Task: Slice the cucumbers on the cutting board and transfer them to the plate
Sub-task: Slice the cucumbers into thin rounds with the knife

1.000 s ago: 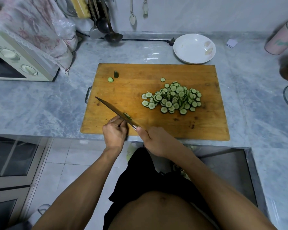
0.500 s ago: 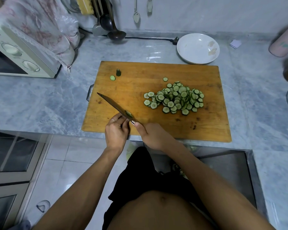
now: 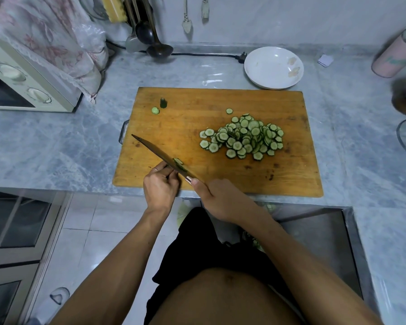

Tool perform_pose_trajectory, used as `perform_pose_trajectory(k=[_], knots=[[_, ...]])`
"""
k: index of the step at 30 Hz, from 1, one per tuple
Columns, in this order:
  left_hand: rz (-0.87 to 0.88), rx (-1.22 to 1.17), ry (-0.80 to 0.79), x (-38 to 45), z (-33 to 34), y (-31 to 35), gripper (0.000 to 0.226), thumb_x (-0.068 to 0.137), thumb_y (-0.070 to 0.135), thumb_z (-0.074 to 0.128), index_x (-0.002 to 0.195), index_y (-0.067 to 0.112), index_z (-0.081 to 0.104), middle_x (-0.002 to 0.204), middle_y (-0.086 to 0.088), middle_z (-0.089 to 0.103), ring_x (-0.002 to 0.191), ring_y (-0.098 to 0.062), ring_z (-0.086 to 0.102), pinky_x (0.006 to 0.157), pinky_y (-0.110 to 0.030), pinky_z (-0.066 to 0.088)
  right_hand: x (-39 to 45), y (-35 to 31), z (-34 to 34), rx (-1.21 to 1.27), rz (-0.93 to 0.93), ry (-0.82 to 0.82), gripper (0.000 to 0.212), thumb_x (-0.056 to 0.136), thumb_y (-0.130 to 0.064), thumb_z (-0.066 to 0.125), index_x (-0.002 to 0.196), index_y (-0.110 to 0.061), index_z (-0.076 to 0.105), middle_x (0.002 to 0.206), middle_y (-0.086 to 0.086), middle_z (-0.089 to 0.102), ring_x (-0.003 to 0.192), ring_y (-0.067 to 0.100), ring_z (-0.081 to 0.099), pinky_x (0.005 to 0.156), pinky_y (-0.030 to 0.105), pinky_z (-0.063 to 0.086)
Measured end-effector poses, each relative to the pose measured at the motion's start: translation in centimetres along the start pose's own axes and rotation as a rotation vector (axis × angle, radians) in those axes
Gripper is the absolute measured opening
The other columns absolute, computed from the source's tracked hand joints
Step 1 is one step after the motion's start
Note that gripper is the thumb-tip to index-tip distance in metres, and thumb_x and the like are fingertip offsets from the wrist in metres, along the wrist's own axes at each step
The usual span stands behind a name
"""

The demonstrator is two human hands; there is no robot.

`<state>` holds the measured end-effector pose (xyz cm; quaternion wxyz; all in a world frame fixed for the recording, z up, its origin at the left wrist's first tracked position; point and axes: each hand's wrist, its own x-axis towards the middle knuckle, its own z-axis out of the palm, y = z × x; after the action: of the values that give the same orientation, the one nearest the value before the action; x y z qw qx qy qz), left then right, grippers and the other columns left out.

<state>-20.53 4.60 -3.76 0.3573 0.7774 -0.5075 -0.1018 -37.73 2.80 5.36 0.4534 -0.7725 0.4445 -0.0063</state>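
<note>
Wooden cutting board [image 3: 220, 174] near edge: right hand [image 3: 217, 195] grips knife [image 3: 159, 153]; left fingers [image 3: 167, 171] curl beside blade.

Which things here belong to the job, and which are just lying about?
Job: knife, board, slices, plate, left hand, right hand.
Lying about: oven, ladle, cable, pink bottle.

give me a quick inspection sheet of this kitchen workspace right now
surface: grey marble counter, wooden cutting board on it
job's things: cucumber slices piled on board; white plate behind board holds none; knife with a slice stuck on it
clutter: two cucumber ends at the board's far left
grippers: right hand grips the knife handle; left hand touches the blade
cables: black cord along the wall
surroundings: microwave, hanging ladles, pink canister
</note>
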Motion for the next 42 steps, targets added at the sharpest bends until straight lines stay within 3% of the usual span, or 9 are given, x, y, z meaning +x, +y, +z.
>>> perform_pose_trajectory(k=[5, 9, 15, 22, 27, 31, 35, 39, 42], knots=[[0.027, -0.010, -0.019, -0.1, 0.0, -0.4, 0.023, 0.074, 0.007, 0.050, 0.074, 0.002, 0.073, 0.090, -0.012, 0.072, 0.067, -0.027, 0.061, 0.060, -0.017, 0.036, -0.2, -0.4, -0.2, 0.023, 0.007, -0.022, 0.059, 0.107, -0.044, 0.026, 0.059, -0.015, 0.041, 0.060, 0.004, 0.045, 0.055, 0.013, 0.043, 0.051, 0.027, 0.030], [0.036, -0.003, -0.023, -0.2, 0.1, -0.4, 0.026, 0.076, 0.009, 0.049, 0.077, 0.002, 0.073, 0.090, -0.011, 0.073, 0.071, -0.027, 0.061, 0.062, -0.017, 0.037, 0.1, -0.5, -0.3, 0.022, 0.040, -0.022, 0.057, 0.106, -0.047, 0.026, 0.063, -0.014, 0.045, 0.066, 0.004, 0.050, 0.062, 0.016, 0.048, 0.064, 0.028, 0.032], [0.021, 0.029, -0.021, -0.1, 0.1, -0.2, 0.015, 0.071, -0.007, 0.056, 0.072, -0.001, 0.070, 0.084, -0.016, 0.071, 0.069, -0.034, 0.061, 0.061, -0.020, 0.036, 0.4, -0.6, -0.2, 0.012, 0.026, -0.007, 0.059, 0.107, -0.045, 0.025, 0.071, -0.007, 0.052, 0.086, 0.021, 0.063, 0.081, 0.028, 0.057, 0.067, 0.030, 0.034], [0.009, -0.032, -0.034, -0.2, 0.5, -0.7, 0.029, 0.080, 0.010, 0.052, 0.094, 0.005, 0.077, 0.111, -0.010, 0.071, 0.092, -0.027, 0.068, 0.078, -0.031, 0.055, 2.1, -0.5, 0.1, 0.001, 0.053, -0.042, 0.063, 0.107, -0.046, 0.021, 0.058, -0.013, 0.041, 0.061, 0.004, 0.046, 0.057, 0.011, 0.043, 0.059, 0.031, 0.030], [0.039, -0.026, -0.048, -0.2, 0.0, -0.1, 0.027, 0.083, 0.010, 0.053, 0.097, 0.006, 0.077, 0.114, -0.007, 0.070, 0.093, -0.027, 0.068, 0.076, -0.028, 0.054, 3.1, 0.0, 0.8, -0.023, 0.018, 0.001, 0.060, 0.107, -0.043, 0.022, 0.057, -0.015, 0.039, 0.056, 0.001, 0.042, 0.052, 0.008, 0.038, 0.050, 0.024, 0.024], [0.046, 0.064, -0.068, -0.4, -0.2, -0.5, 0.024, 0.085, 0.010, 0.058, 0.102, 0.008, 0.076, 0.117, -0.006, 0.069, 0.094, -0.026, 0.068, 0.076, -0.027, 0.052, 3.1, 0.3, 0.8, -0.013, 0.025, 0.009, 0.059, 0.107, -0.044, 0.024, 0.056, -0.017, 0.038, 0.056, 0.000, 0.040, 0.052, 0.007, 0.037, 0.053, 0.029, 0.025], [0.007, 0.049, -0.049, -0.3, -0.3, -0.4, 0.020, 0.084, 0.005, 0.064, 0.100, 0.007, 0.076, 0.113, -0.007, 0.071, 0.092, -0.024, 0.069, 0.081, -0.017, 0.046, 2.5, 0.4, 0.2, -0.014, -0.002, 0.016, 0.060, 0.107, -0.043, 0.024, 0.056, -0.015, 0.039, 0.054, -0.003, 0.042, 0.051, 0.007, 0.039, 0.046, 0.017, 0.026], [-0.003, 0.026, -0.026, -0.2, -0.2, -0.2, 0.024, 0.081, 0.007, 0.057, 0.093, 0.006, 0.077, 0.110, -0.007, 0.072, 0.091, -0.022, 0.069, 0.075, -0.013, 0.041, 1.1, 0.6, 0.0, -0.007, -0.029, -0.016, 0.058, 0.107, -0.043, 0.024, 0.062, -0.010, 0.040, 0.056, 0.003, 0.041, 0.051, 0.012, 0.040, 0.052, 0.029, 0.026], [0.035, 0.029, -0.010, -0.4, -0.3, 0.0, 0.024, 0.078, 0.007, 0.053, 0.085, 0.003, 0.076, 0.100, -0.010, 0.074, 0.081, -0.026, 0.067, 0.065, -0.013, 0.037, 0.2, 0.6, -0.2, -0.003, -0.026, -0.017, 0.059, 0.107, -0.044, 0.025, 0.060, -0.011, 0.039, 0.057, 0.004, 0.043, 0.052, 0.012, 0.041, 0.049, 0.024, 0.027]])
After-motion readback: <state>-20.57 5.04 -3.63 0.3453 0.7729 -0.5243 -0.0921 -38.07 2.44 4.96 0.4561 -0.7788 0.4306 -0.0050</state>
